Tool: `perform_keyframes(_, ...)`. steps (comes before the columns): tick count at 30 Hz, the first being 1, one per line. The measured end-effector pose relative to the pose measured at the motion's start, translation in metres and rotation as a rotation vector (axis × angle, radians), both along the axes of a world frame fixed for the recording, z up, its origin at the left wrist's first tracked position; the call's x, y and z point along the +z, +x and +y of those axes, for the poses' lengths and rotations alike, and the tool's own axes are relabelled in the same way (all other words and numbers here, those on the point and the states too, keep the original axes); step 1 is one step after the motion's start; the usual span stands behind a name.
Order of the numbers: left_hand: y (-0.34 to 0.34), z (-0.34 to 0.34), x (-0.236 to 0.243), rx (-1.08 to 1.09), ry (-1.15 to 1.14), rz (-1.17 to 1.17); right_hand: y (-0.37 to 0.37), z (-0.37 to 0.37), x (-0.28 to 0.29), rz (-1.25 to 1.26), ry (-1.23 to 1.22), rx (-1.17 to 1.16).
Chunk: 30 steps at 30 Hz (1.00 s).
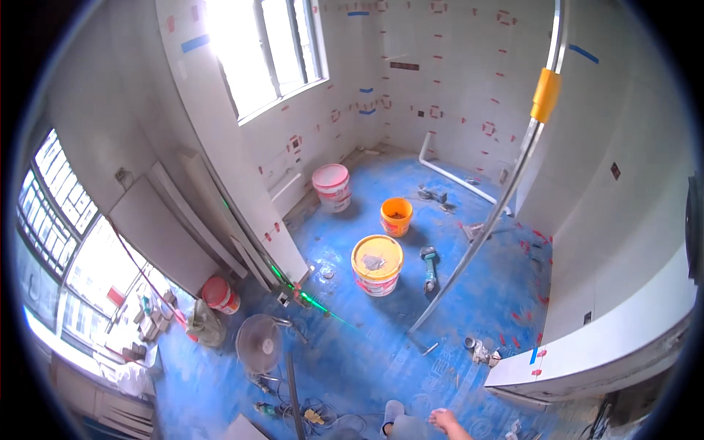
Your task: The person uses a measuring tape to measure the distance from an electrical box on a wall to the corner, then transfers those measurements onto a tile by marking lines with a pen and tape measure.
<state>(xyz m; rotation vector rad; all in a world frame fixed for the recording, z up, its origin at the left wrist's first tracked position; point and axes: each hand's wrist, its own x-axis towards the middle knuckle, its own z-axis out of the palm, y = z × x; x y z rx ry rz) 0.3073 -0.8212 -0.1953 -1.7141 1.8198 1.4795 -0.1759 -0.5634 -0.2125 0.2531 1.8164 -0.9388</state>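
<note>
My right hand shows at the lower edge, fingers loosely curled but apart, holding nothing visible, beside my leg and slippered foot. My left hand is out of view. Further forward, a tall metal pole with a yellow sleeve rises diagonally from the blue-covered floor. Near it are a yellow-lidded bucket, a teal power tool and small pipe fittings.
An orange bucket, pink-lidded bucket and white pipe stand or lie farther back. A fan, red bucket, sack, cables and leaning boards occupy the left. A low white partition borders the right.
</note>
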Motion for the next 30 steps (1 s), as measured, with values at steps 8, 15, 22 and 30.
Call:
perform_keyframes(8,-0.122,-0.071,0.024,0.64,0.211,0.157,-0.085,-0.023,0.006,-0.074,0.037,-0.137)
perform_keyframes(15,-0.201,-0.21,0.017,0.474,0.345,-0.06,-0.096,-0.059,0.004,-0.134,0.301,-0.246)
perform_keyframes(22,-0.277,-0.42,-0.012,-0.512,0.013,-0.098,-0.077,-0.193,0.025,-0.052,0.401,0.326)
perform_keyframes(30,-0.417,-0.554,0.048,0.319,0.358,0.063,-0.102,-0.341,0.039,-0.045,0.308,0.045)
